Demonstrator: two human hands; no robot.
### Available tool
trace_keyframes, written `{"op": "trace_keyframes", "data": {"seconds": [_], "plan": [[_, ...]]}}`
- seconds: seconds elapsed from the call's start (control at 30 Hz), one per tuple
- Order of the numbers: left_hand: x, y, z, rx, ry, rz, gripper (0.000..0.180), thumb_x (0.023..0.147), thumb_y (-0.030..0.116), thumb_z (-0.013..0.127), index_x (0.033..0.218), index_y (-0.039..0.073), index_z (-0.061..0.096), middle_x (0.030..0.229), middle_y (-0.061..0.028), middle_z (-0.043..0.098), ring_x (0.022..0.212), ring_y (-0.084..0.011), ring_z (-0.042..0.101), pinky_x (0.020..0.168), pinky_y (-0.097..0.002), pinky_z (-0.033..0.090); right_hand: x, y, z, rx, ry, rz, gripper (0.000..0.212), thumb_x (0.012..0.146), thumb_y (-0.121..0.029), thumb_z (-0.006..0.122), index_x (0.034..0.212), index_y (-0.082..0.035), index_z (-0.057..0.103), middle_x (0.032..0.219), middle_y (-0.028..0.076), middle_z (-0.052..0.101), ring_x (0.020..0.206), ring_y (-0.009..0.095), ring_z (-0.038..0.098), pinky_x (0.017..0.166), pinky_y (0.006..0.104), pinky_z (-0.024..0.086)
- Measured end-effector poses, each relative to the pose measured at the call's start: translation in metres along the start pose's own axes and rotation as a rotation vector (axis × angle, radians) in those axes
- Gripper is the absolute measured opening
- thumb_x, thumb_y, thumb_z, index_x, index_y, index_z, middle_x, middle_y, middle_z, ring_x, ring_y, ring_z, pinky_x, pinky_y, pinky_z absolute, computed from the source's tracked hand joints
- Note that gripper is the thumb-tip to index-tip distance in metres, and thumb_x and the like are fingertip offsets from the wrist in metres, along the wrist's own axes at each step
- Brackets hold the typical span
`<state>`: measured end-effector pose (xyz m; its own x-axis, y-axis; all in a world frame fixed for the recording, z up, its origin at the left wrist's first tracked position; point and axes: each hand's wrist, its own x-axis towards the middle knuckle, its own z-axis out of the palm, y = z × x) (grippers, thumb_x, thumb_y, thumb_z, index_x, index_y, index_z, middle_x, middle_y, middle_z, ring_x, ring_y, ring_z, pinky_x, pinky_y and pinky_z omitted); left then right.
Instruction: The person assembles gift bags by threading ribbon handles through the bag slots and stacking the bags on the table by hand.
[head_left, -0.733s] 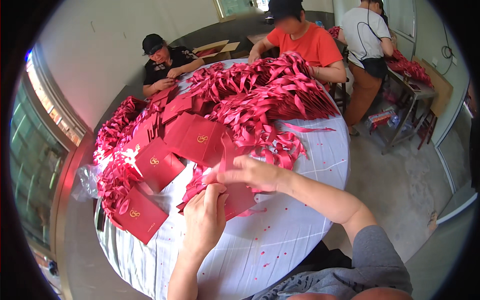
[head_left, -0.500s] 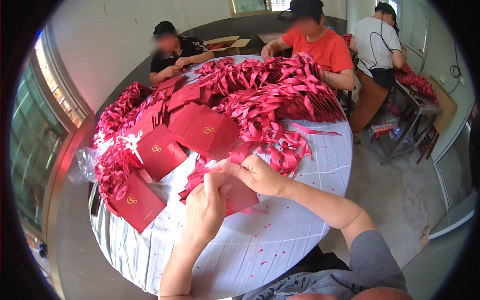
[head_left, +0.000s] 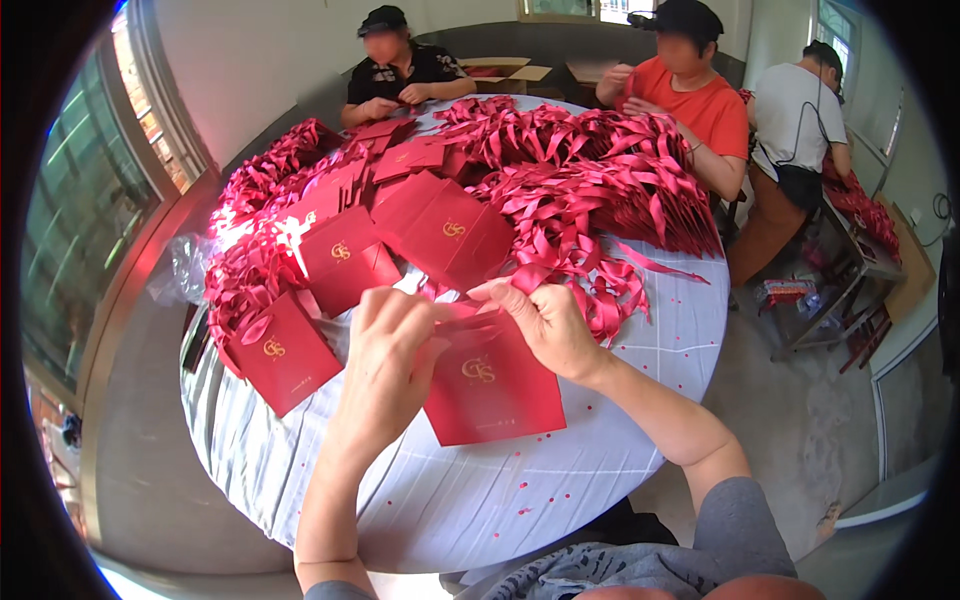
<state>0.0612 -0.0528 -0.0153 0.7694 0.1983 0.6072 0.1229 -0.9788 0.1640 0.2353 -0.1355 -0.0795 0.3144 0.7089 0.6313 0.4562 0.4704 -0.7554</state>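
Note:
A red paper bag [head_left: 495,395] with a gold emblem hangs in front of me, its printed face toward me. My left hand [head_left: 388,345] is closed at its upper left corner, the fingers bent over the top. At the upper right, my right hand [head_left: 550,328] pinches the top edge between thumb and finger. Some red ribbon seems to lie between the fingertips, partly hidden by them. Just beyond my hands is a larger heap of flat red bags [head_left: 445,232]. Left of my left hand, another red bag [head_left: 285,355] lies flat near the table's edge.
A round table [head_left: 420,530] with a pale cloth carries piles of ribboned bags [head_left: 630,190] and loose red ribbons [head_left: 600,300]. Small red dots are scattered on the cloth. Two people sit across the table; a third person [head_left: 795,110] stands at a side bench. Clear plastic [head_left: 185,268] sits at the left.
The bag in my hands has come up from a tilted position to face me squarely. My hands have moved a little apart along its top. The person in red has raised their hands.

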Motion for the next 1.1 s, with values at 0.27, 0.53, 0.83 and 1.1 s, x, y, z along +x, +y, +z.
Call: {"op": "trace_keyframes", "data": {"seconds": [0.27,0.53,0.83,1.1], "plan": [[-0.051,-0.021,0.023,-0.303,0.102,-0.596,0.055,0.072,0.03,0.079,0.095,-0.002,0.04,0.083,-0.012,0.049,0.071,-0.019,0.052,0.062,-0.0321,0.045,-0.007,-0.002,0.005,-0.061,-0.079,0.117,0.038,0.1,-0.024,0.039,0.101,0.004,0.064,0.089,0.01,0.069,0.081,0.013,0.065,0.07,0.0225,0.049],[-0.072,-0.021,0.036,-1.03,0.021,-0.862,0.043,0.08,0.023,0.073,0.108,-0.005,0.054,0.097,-0.0101,0.064,0.089,-0.0122,0.059,0.079,-0.0275,0.047,-0.014,-0.002,0.019,0.059,-0.124,0.147,0.04,0.1,-0.028,0.038,0.103,0.003,0.063,0.089,0.01,0.068,0.08,0.012,0.064,0.071,0.0223,0.05],[-0.092,-0.025,0.054,-1.035,0.212,-0.7,0.042,0.081,0.01,0.07,0.115,-0.005,0.05,0.101,-0.0089,0.063,0.094,-0.0117,0.058,0.084,-0.027,0.045,0.014,-0.049,-0.029,-0.509,-0.406,0.417,0.04,0.086,-0.032,0.061,0.064,0.0,0.064,0.05,0.007,0.057,0.046,0.013,0.054,0.048,0.0278,0.041],[-0.095,-0.014,0.054,-1.009,0.223,-0.659,0.048,0.079,0.011,0.072,0.118,-0.005,0.048,0.104,-0.0137,0.062,0.094,-0.0168,0.059,0.085,-0.0286,0.045,0.032,-0.039,0.033,-0.203,-0.535,0.18,0.009,0.084,-0.009,0.064,0.089,-0.002,0.066,0.079,0.0,0.056,0.065,0.004,0.047,0.054,0.0195,0.036]]}}
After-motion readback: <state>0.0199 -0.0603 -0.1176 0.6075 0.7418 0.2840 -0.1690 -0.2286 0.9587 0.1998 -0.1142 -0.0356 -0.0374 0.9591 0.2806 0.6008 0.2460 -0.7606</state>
